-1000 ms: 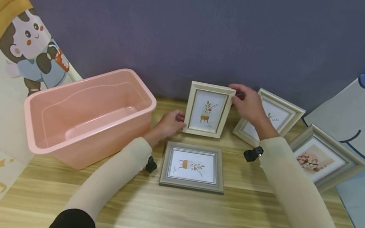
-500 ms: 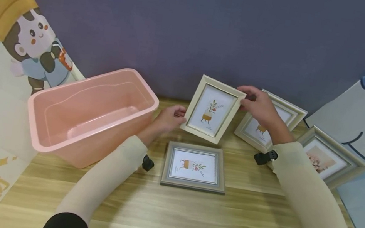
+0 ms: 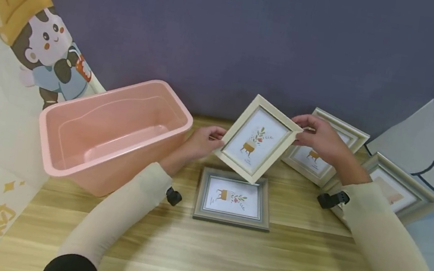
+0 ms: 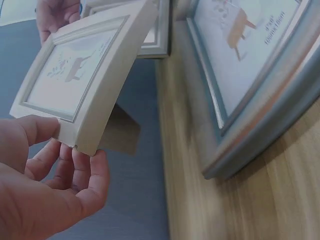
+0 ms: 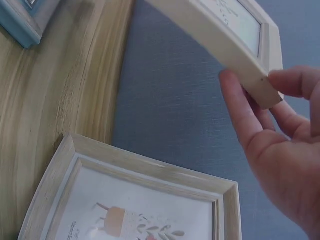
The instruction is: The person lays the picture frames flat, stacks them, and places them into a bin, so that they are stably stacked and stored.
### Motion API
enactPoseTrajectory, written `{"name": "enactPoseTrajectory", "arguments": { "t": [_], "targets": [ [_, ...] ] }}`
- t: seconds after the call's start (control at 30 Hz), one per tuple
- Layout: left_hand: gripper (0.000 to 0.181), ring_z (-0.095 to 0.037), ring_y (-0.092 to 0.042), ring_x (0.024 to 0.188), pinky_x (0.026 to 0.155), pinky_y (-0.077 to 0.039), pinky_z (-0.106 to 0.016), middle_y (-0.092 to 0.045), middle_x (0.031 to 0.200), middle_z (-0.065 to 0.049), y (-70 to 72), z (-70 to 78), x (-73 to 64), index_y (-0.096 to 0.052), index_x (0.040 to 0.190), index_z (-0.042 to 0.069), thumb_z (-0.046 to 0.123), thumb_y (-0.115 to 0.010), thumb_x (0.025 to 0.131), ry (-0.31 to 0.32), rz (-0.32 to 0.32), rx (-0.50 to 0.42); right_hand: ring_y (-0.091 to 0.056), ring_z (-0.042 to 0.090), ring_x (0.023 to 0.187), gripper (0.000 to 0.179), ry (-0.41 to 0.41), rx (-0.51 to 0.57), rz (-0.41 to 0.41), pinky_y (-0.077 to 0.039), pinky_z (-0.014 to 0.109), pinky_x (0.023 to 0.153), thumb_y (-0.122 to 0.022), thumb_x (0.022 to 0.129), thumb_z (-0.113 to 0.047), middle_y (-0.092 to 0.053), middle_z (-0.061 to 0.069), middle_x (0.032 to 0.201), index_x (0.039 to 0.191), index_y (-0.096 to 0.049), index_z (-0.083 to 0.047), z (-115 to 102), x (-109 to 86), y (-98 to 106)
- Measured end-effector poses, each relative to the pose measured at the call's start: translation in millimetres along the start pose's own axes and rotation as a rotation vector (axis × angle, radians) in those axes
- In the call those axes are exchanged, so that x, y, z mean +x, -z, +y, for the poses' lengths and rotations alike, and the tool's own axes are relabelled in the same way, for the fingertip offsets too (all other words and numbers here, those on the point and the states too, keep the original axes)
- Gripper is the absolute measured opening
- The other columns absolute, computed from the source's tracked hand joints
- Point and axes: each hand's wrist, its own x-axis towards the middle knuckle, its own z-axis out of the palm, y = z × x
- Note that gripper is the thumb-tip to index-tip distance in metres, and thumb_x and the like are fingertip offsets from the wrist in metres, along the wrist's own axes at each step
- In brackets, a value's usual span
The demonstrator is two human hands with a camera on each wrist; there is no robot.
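A cream picture frame (image 3: 276,161) with a potted-plant print is held tilted clockwise, its lower corner overlapping the grey frame in the head view. My left hand (image 3: 204,143) pinches its left corner, thumb on the front and fingers behind, as the left wrist view shows. At the opposite upper corner my right hand (image 3: 318,138) pinches it between thumb and fingers. A brown stand flap (image 4: 120,131) sticks out behind the frame. Below, the grey picture frame (image 3: 230,220) lies flat on the wooden table, its print turned sideways.
An open pink plastic bin (image 3: 143,155) stands at the left. Behind my right hand another cream picture frame (image 3: 302,165) leans at the back. A larger silver-beige frame (image 3: 419,206) stands at the right, partly hidden by my sleeve. A dark blue wall (image 3: 230,40) closes off the table's back.
The held cream frame has gone from upright on the table to raised and tilted clockwise, shifting right and toward the grey frame. My right hand has moved right and slightly down with its corner.
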Motion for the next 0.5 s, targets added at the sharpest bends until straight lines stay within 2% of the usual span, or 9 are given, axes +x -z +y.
{"name": "enactPoseTrajectory", "arguments": {
  "t": [0.1,0.2,0.33,0.5],
  "targets": [
    [0.037,-0.028,-0.064,0.118,0.100,-0.055,-0.039,-0.069,0.123,-0.010,3.4,5.0,-4.1,-0.064,0.134,0.010,0.016,-0.065,0.098,0.000,-0.018,0.007,-0.069,0.006,0.093,0.054,-0.006,0.015,-0.037,-0.061,0.027,0.084,-0.052,0.102,-0.003,-0.046,0.013,0.127,0.155,-0.038,-0.006,-1.3,-7.2,3.1],
    [0.036,-0.027,-0.064,0.117,0.098,-0.055,-0.038,-0.069,0.124,-0.009,5.7,9.6,-6.9,-0.066,0.133,0.012,0.018,-0.064,0.098,-0.004,-0.028,0.017,-0.071,0.010,0.096,0.063,0.021,0.044,-0.089,-0.062,0.032,0.084,-0.053,0.099,0.001,-0.048,0.013,0.123,0.158,-0.034,-0.010,0.2,-13.5,5.8],
    [0.036,-0.025,-0.064,0.114,0.094,-0.055,-0.036,-0.069,0.125,-0.008,7.1,14.5,-9.0,-0.066,0.134,0.014,0.019,-0.062,0.099,0.018,-0.040,0.018,-0.070,0.014,0.100,0.069,0.074,0.121,-0.203,-0.063,0.035,0.086,-0.052,0.097,0.007,-0.049,0.014,0.117,0.160,-0.028,-0.006,7.2,-20.7,7.8],
    [0.037,-0.024,-0.064,0.112,0.091,-0.055,-0.034,-0.070,0.127,-0.007,9.3,18.0,-9.7,-0.066,0.136,0.018,0.023,-0.061,0.100,0.061,-0.065,0.016,-0.069,0.018,0.104,0.076,0.069,0.192,-0.317,-0.063,0.039,0.086,-0.054,0.097,0.007,-0.047,0.015,0.120,0.163,-0.019,-0.008,14.9,-28.4,4.5]
  ]
}}
